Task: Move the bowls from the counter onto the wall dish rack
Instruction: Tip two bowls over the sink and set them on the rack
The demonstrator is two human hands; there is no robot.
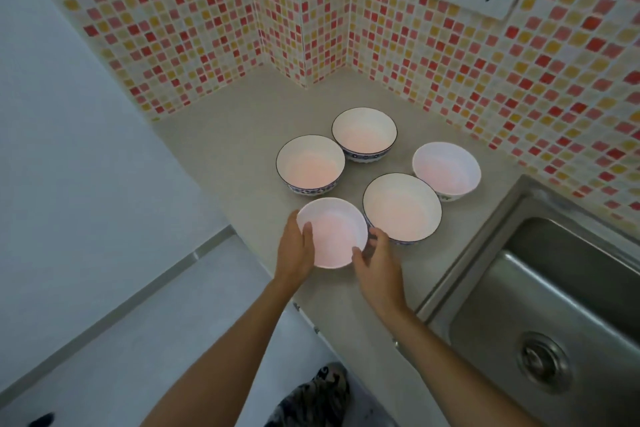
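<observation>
Gripping the nearest bowl (332, 233) from both sides, the person holds it at the front edge of the counter (242, 135): the left hand (294, 250) has its thumb hooked over the near-left rim with the fingers curled round the outside, and the right hand (375, 263) cups the right wall, thumb at the rim and fingers bent behind it. Whether the base has left the surface cannot be told. Risk one: the glaze looks smooth and glossy, so a two-point hold on the rim could slip if the grip loosens in transit. Risk two: the large bowl (402, 206) sits just beside the right knuckles, and a sideways pull could knock it. Three further bowls, left (310, 165), rear (364, 132) and right (446, 170), stand close together behind, all round, white inside, some with a blue patterned band outside. The counter is matt and pale; a steel sink (554, 305) lies to the right. Mosaic tiles (180, 28) cover the wall. The rack is out of view, so the lift path is unverified.
</observation>
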